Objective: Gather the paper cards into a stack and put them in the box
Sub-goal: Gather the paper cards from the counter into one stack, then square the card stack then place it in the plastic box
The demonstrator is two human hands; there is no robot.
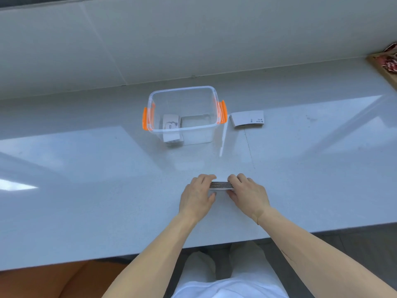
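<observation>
A stack of white paper cards (pixel 221 185) stands on edge on the white counter near its front, pressed between both hands. My left hand (pixel 198 195) grips its left end and my right hand (pixel 247 194) grips its right end. A clear plastic box (pixel 211 126) with orange clips stands open farther back. Inside it, at the left, lies a pile of cards (pixel 171 130). Another small pile of cards (pixel 247 119) rests flat on the counter just right of the box.
The counter (pixel 107 190) runs wide to both sides, with a tiled wall behind. A brown board with red patterned things (pixel 386 63) sits at the far right. The counter's front edge lies just below my wrists.
</observation>
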